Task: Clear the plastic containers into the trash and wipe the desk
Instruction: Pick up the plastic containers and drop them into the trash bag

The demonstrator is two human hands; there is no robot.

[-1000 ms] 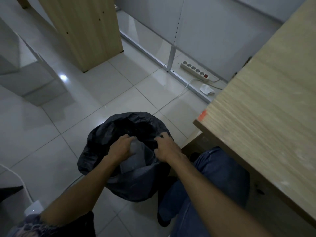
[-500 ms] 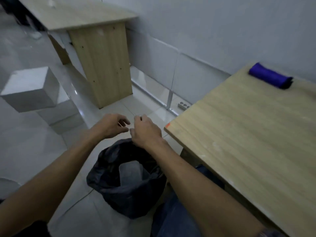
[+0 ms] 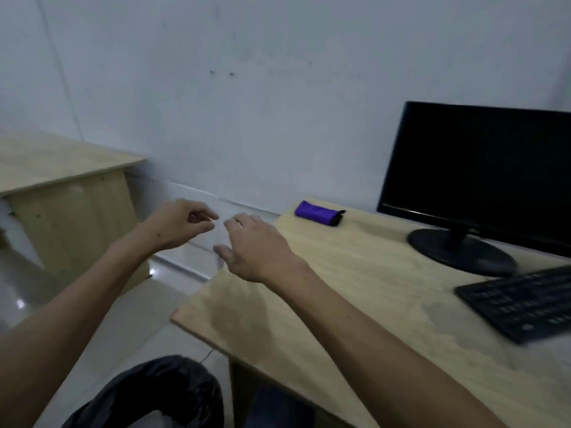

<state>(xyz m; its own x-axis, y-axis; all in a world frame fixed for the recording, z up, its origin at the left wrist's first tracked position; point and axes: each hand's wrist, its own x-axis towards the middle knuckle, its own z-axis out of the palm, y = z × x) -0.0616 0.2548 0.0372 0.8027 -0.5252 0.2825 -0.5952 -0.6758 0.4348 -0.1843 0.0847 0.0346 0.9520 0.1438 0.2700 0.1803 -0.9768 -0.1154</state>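
Two hands hang empty in the air, the left hand loosely curled over the floor and the right hand slack-fingered above the table edge, with the black trash bag below and the purple cloth lying farther right

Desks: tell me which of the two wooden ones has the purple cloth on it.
The near desk under the right hand; the purple cloth lies at its back corner, beside the monitor.
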